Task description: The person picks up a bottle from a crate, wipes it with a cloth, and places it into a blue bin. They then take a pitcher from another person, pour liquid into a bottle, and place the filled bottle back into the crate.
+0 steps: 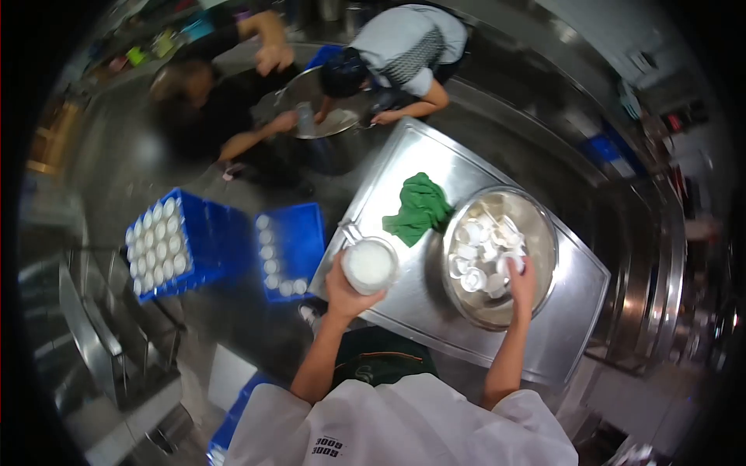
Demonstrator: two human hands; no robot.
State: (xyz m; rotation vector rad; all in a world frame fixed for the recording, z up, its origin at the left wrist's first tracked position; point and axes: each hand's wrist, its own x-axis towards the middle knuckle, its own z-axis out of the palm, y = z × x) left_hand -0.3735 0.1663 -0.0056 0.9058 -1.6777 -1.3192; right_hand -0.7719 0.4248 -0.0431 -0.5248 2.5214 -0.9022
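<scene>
My left hand [342, 293] is wrapped round a round tub with white contents [370, 266], held over the left edge of the steel table [435, 311]. Part of a metal clip or handle shows at the tub's upper edge. Inside a wide steel bowl [554, 256], my right hand [524, 286] has its fingers closed on a white lid [510, 262]. Several other white lids [472, 279] lie loosely piled around it. A crumpled green cloth [420, 208] rests on the table between the tub and the bowl.
Left of the table, a blue crate [217, 237] holds rows of white-topped containers. Beside it, a second blue crate [305, 233] holds several along its edges. Two people, one in a light shirt [412, 43], bend over a large metal pot [342, 133] beyond the table.
</scene>
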